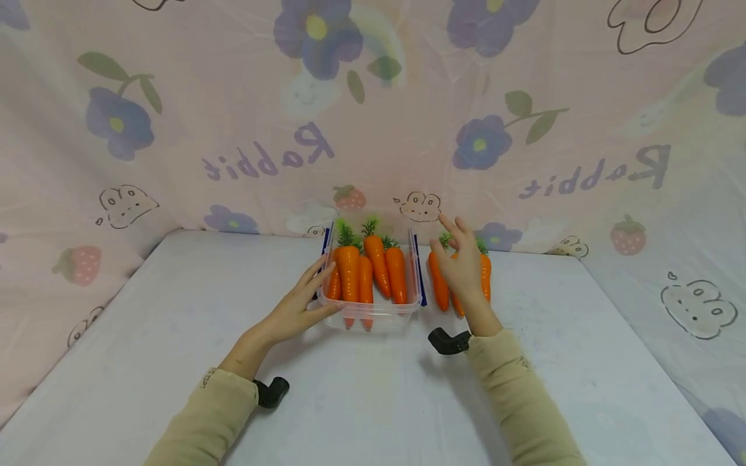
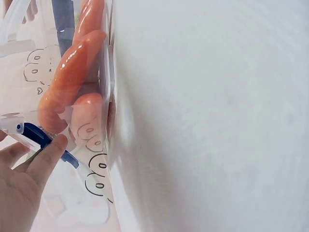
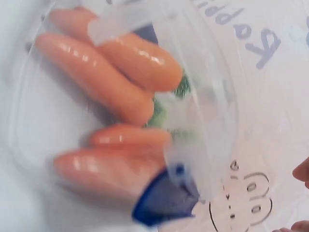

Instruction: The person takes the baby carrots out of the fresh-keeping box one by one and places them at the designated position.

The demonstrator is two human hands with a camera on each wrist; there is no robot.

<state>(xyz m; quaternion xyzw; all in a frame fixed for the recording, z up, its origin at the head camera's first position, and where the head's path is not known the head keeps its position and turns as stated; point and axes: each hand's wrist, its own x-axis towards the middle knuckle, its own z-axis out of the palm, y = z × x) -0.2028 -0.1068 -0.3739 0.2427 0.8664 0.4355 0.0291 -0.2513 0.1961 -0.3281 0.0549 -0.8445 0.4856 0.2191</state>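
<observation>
A clear plastic box (image 1: 381,309) with blue side clips stands on the table, holding several glossy orange carrots (image 1: 350,272) with green tops. My left hand (image 1: 297,310) rests against the box's left side with fingers extended, its thumb along the front rim. In the left wrist view a fingertip touches a blue clip (image 2: 36,133). To the right of the box lie more carrots (image 1: 438,281), partly hidden under my right hand (image 1: 464,265). That hand is raised over them, its fingers spread and nothing visible between them. Only its fingertips (image 3: 301,171) show in the right wrist view.
A white-covered table (image 1: 373,401) lies beneath everything. Behind it hangs a patterned cloth (image 1: 396,142) with flowers and rabbits, close to the box's far side. A black wrist camera (image 1: 449,341) sits at the right wrist, another camera (image 1: 272,392) at the left.
</observation>
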